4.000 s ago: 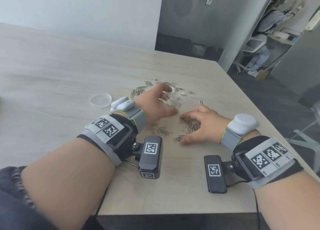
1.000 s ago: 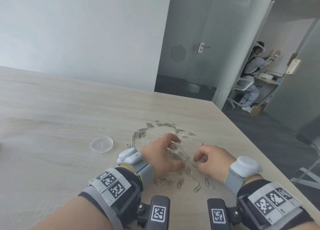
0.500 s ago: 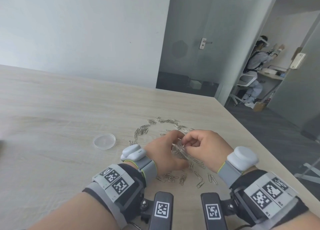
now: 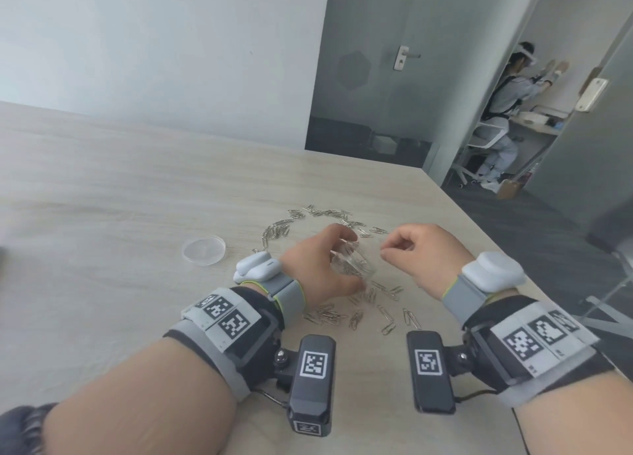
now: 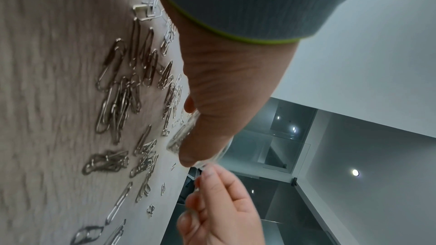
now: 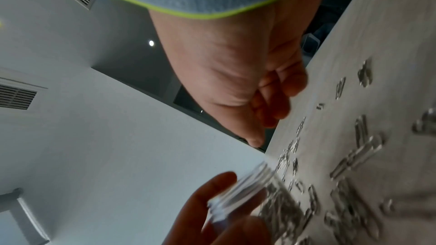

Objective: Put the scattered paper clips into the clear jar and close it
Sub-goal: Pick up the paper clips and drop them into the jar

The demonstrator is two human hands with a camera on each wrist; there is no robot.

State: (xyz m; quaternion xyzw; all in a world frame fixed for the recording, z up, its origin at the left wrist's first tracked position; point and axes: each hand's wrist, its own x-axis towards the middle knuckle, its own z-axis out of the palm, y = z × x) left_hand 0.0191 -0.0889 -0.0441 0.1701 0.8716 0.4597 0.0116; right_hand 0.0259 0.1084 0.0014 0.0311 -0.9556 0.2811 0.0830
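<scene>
dozens of paper clips (image 4: 329, 316) lie loose on the table (image 4: 102, 214), some near the wrists, more in an arc beyond the hands. left hand (image 4: 318, 266) wraps fingers & thumb round the clear jar (image 4: 352, 264), holding it just above the tabletop w/ the mouth tipped toward the other hand, prob so clips can go straight in; it's already part full. right hand (image 4: 421, 259) sits just beside the jar mouth, fingers curled, thumb & index tip pinched close; can't tell if a clip is between them, too small/blurred. lid (image 4: 203, 250) rests flat on the table to the left, well apart, out of the way till filling's done. judging by what's left, roughly mid-task.
</scene>
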